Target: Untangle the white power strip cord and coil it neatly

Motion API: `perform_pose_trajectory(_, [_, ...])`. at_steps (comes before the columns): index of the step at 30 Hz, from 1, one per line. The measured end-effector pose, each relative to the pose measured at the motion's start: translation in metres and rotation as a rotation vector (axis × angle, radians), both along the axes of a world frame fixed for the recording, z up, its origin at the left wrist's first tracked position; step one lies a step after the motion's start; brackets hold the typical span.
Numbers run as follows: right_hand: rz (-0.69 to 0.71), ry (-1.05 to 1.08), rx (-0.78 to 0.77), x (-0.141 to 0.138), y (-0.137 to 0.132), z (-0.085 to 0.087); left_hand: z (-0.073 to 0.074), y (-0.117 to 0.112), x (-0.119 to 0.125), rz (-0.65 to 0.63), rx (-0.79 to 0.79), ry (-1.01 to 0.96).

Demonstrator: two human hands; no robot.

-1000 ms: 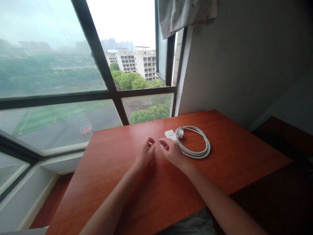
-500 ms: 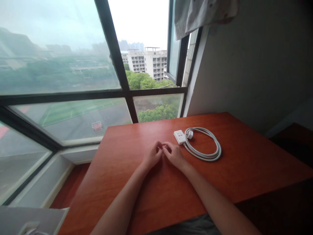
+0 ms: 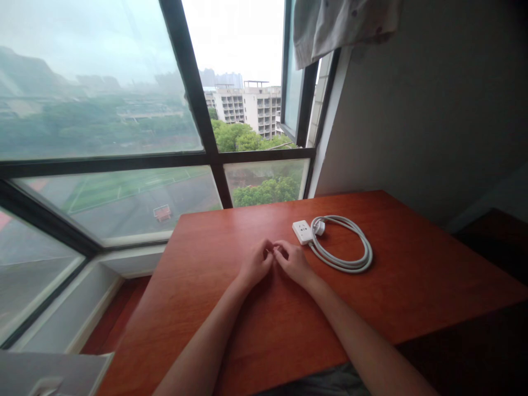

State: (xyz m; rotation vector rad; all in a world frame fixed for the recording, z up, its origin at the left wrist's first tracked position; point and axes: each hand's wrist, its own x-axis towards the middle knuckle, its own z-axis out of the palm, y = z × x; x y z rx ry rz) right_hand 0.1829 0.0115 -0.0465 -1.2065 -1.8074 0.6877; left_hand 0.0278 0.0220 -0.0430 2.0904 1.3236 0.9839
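Observation:
My left hand (image 3: 259,260) rests on the reddish-brown wooden table (image 3: 198,264), fingers curled inward. Facing it, my right hand (image 3: 293,261) is bent the same way, and the fingertips of both hands meet in the middle. No object shows between them. Just beyond my right hand lies a white extension cord: its socket block (image 3: 302,232) is nearest, with the grey-white cable (image 3: 363,258) coiled in loops to the right. The white plug (image 3: 319,226) sits by the block, inside the coil's left side. Neither hand touches the cord.
Large windows (image 3: 212,159) with dark frames run along the left and far side of the table; one pane (image 3: 293,93) stands open. A light cloth (image 3: 342,27) hangs at the top right. The grey wall (image 3: 396,121) rises behind the table's right part.
Both hands stay in the same pose with fingertips together. The extension cord has not moved; only the view has shifted very slightly.

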Motion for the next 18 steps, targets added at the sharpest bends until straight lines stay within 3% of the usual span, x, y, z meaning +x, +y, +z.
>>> perform_pose_trajectory(18, [-0.001,0.000,0.002,-0.0002,0.0005,-0.0010,0.0005,-0.0008,-0.0010,0.016,-0.021,0.059])
